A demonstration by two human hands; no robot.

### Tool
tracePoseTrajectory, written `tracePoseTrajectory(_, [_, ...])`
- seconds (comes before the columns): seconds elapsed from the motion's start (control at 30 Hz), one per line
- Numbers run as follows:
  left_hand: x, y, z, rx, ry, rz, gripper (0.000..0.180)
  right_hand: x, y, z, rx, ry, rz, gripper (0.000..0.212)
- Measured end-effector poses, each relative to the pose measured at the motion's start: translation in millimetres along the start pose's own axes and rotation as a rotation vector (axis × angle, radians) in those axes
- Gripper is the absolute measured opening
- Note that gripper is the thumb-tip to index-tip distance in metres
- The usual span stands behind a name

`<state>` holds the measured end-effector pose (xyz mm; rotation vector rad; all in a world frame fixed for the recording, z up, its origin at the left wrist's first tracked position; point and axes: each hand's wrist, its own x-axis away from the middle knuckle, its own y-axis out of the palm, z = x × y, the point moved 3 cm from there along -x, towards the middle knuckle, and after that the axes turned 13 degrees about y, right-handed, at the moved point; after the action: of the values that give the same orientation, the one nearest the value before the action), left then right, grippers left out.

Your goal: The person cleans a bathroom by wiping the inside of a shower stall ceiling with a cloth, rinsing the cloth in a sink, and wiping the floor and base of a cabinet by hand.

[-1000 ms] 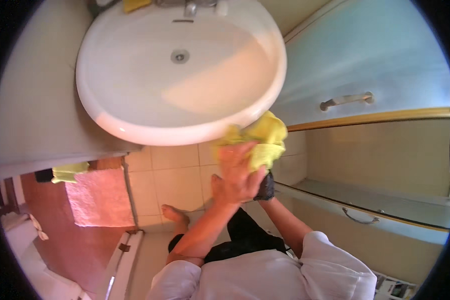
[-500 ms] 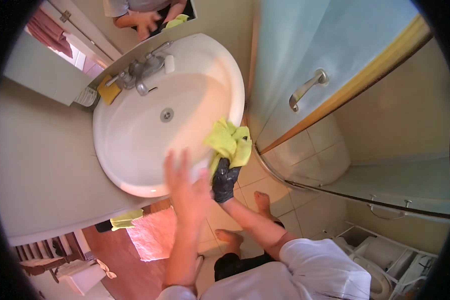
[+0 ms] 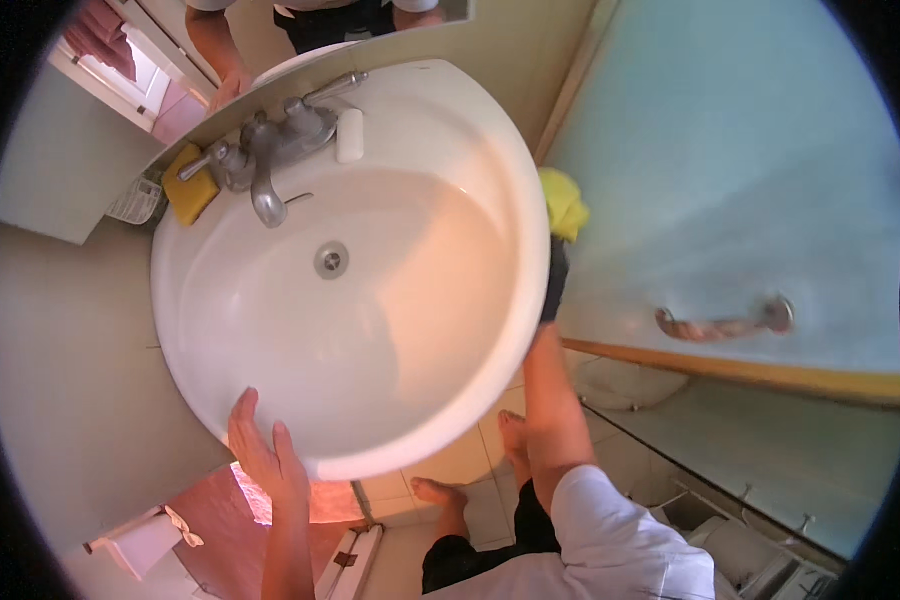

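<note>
A white oval washbasin (image 3: 490, 440) fills the middle of the view, with a grey metal faucet (image 3: 267, 190) at its back. At the front left of the rim is my bare left hand (image 3: 268, 455), its fingers apart and holding nothing. My right hand (image 3: 557, 280), in a black glove, reaches down past the basin's right side and is partly hidden by the rim. Bunched in it is a yellow-green cloth (image 3: 565, 203), which shows just beyond the edge. A white bar of soap (image 3: 350, 136) lies right of the faucet, a yellow sponge (image 3: 189, 185) left of it.
A frosted shower door (image 3: 730, 200) with a curved metal handle (image 3: 725, 325) stands close on the right. Behind the basin hangs a mirror (image 3: 450, 12). A grey cabinet (image 3: 65, 150) juts in at the left. Below are a tiled floor (image 3: 465, 450) and my bare feet.
My right hand has moved with the cloth from the front right rim to the basin's outer right side. My left hand has moved left to the rim. The view has shifted closer.
</note>
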<state>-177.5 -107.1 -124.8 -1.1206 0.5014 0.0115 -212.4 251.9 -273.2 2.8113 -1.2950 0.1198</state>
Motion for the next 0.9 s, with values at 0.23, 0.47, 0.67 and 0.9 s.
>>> tracePoseTrajectory(0.23, [-4, -2, 3, 0.008, 0.049, -0.106, 0.038, -100, 33, -31, -0.014, -0.184, 0.079, 0.027])
tracePoseTrajectory(0.47, [-4, -4, 2, -0.049, 0.030, -0.140, 0.037, -124, 56, -100, 0.068, -0.537, 0.149, 0.025])
tracePoseTrajectory(0.67, [-4, -5, 1, -0.042, 0.041, -0.139, 0.037, -175, 80, -161, 0.197, -1.099, 0.388, 0.024])
tracePoseTrajectory(0.9, [2, 9, -3, -0.019, 0.004, -0.123, 0.039, -208, 141, -174, 0.381, -1.372, 0.469, 0.024])
